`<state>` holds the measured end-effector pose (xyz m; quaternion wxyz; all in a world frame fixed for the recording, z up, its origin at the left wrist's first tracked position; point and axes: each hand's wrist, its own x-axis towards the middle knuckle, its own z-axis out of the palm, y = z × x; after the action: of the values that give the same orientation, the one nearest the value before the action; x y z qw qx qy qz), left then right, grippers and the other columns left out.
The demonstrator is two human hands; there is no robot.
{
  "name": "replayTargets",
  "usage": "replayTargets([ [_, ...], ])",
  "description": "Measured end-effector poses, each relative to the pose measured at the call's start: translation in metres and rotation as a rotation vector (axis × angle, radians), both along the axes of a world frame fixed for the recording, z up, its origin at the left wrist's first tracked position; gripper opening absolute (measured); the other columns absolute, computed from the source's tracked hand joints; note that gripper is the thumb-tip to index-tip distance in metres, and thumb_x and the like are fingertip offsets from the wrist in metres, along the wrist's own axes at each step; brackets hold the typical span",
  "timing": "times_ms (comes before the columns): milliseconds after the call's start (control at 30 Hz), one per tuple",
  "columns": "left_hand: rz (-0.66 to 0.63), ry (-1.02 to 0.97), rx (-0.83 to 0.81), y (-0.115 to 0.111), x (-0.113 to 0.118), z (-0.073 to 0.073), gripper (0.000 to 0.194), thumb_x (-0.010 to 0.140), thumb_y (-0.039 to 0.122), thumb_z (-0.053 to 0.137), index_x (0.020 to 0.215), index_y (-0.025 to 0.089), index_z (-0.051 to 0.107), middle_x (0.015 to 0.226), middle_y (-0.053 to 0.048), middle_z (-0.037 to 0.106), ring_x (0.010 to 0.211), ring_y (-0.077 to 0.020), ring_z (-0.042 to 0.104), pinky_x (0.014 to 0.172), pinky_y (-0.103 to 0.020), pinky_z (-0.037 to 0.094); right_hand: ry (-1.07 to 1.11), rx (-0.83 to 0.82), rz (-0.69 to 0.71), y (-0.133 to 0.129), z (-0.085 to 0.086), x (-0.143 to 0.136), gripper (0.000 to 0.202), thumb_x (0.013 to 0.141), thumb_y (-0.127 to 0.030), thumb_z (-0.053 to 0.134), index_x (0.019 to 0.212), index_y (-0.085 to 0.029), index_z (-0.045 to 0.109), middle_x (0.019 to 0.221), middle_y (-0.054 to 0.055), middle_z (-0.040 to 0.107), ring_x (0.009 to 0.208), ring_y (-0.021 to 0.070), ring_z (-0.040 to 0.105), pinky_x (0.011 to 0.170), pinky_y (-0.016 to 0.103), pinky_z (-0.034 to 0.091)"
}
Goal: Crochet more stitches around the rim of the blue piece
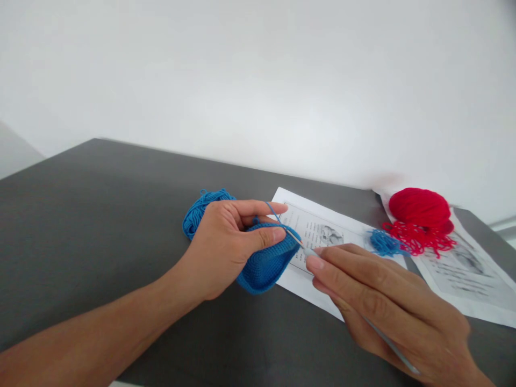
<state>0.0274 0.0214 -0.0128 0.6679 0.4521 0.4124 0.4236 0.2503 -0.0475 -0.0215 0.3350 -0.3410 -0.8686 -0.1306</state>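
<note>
My left hand (pixel 226 242) pinches the upper edge of a blue crocheted piece (pixel 268 266), cup-shaped and hanging below the thumb. A strand of blue yarn runs over its raised index finger down to the work. In my right hand (pixel 374 295) is a grey crochet hook (pixel 391 346), gripped near its front between thumb and fingers. The hook's thin tip meets the piece's top edge, just right of my left thumb. Behind my left hand lies a ball of blue yarn (pixel 197 215), partly hidden by it.
Under the hands lies a printed sheet (pixel 310 293) with text and a picture. To the right, a red yarn ball (pixel 419 207) and a small blue yarn tangle (pixel 385 242) sit by a second printed sheet (pixel 492 301). The dark table (pixel 100 215) meets a white wall (pixel 242 80).
</note>
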Motion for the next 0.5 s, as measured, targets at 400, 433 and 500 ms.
replayTargets([
  [400,0.006,0.333,0.300,0.006,-0.005,0.002,0.010,0.074,0.019,0.088,0.084,0.019,0.089,0.086,-0.004,0.086,0.082,-0.0230,0.077,0.082,-0.031,0.059,-0.069,-0.041,0.006,-0.004,0.012,0.005,0.037,0.097,-0.006,0.060,0.128,-0.021,0.074,0.096,0.007,0.083,0.080,0.0252,0.079,0.059,0.037,0.064],
  [433,-0.002,0.345,0.307,0.007,-0.005,0.002,0.009,0.074,0.020,0.088,0.083,0.020,0.089,0.086,-0.004,0.086,0.083,-0.0237,0.078,0.084,-0.032,0.059,-0.056,-0.043,0.029,-0.003,0.013,0.004,0.034,0.098,-0.007,0.060,0.124,-0.022,0.075,0.094,0.007,0.083,0.077,0.0243,0.079,0.058,0.035,0.065],
  [500,-0.014,0.361,0.314,0.008,-0.007,0.001,0.009,0.074,0.021,0.087,0.084,0.019,0.089,0.086,-0.005,0.087,0.083,-0.0250,0.078,0.085,-0.033,0.060,-0.009,-0.054,0.082,-0.001,0.014,0.002,0.028,0.097,-0.010,0.064,0.117,-0.022,0.078,0.093,0.006,0.084,0.073,0.0230,0.079,0.061,0.033,0.067],
])
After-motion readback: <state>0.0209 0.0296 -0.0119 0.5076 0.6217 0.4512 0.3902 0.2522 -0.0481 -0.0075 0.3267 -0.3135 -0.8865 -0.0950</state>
